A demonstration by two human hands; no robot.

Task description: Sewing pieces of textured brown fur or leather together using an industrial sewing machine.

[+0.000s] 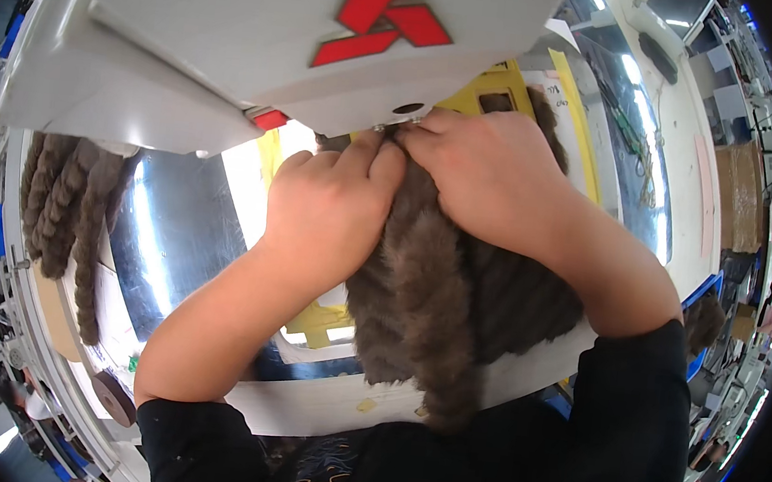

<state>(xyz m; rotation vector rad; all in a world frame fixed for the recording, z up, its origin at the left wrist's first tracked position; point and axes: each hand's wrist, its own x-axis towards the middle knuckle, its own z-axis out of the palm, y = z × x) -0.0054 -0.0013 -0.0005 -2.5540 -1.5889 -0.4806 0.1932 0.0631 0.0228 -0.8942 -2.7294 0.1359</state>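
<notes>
A long strip of brown fur point(424, 282) runs from under the sewing machine head point(237, 50) down toward my lap, lying over a wider piece of brown fur point(515, 300). My left hand point(334, 203) is closed, its fingertips pinching the fur's upper end from the left. From the right, my right hand point(494, 177) grips the same end, fingers bent and pressed together close under the machine. Both hands nearly meet there. The machine head hides the needle area, and exactly which layers each hand pinches is hidden.
Several twisted brown fur strips point(65, 201) hang at the left beside the machine. A yellow frame point(484, 88) lies behind my right hand. Shiny metal plate point(173, 230) covers the table on the left. A roll of brown tape point(113, 398) sits at the lower left; a cardboard box point(739, 196) stands far right.
</notes>
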